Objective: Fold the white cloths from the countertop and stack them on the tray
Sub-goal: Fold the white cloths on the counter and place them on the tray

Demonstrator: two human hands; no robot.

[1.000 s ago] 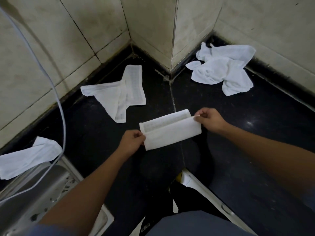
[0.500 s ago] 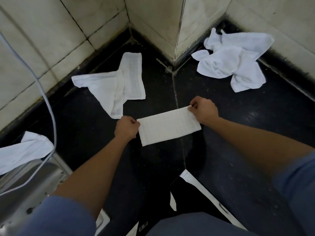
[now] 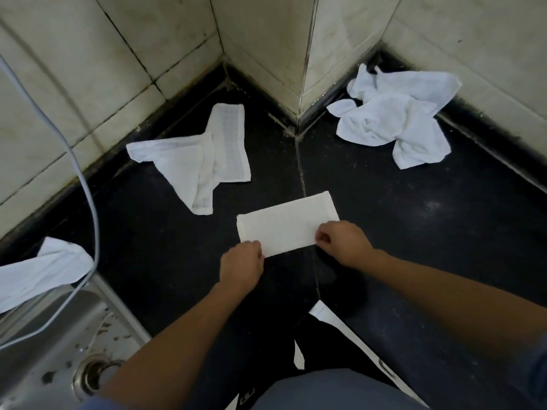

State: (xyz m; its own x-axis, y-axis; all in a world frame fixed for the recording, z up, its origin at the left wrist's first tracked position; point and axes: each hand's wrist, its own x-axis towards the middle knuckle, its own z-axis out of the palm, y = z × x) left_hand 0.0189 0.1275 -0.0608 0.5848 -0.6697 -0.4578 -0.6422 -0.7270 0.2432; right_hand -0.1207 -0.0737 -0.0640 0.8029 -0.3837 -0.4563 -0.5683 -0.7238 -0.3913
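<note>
A folded white cloth [image 3: 287, 221] lies flat as a rectangle on the black countertop [image 3: 414, 220]. My left hand [image 3: 241, 266] pinches its near left corner. My right hand [image 3: 343, 242] pinches its near right corner. Loose white cloths lie around: one crumpled pile [image 3: 396, 119] in the far right corner, one half-spread cloth [image 3: 201, 161] at the far left, one cloth [image 3: 41, 270] draped on the sink's edge. No tray shows clearly.
A steel sink [image 3: 59, 344] with a drain sits at the lower left. A grey cable [image 3: 85, 184] hangs across it. Tiled walls [image 3: 266, 39] form a jutting corner behind the countertop. A white-edged counter front [image 3: 349, 329] runs at the bottom.
The cloth was folded over and laid flat. Both hands moved from its side ends to its near corners, closer to me.
</note>
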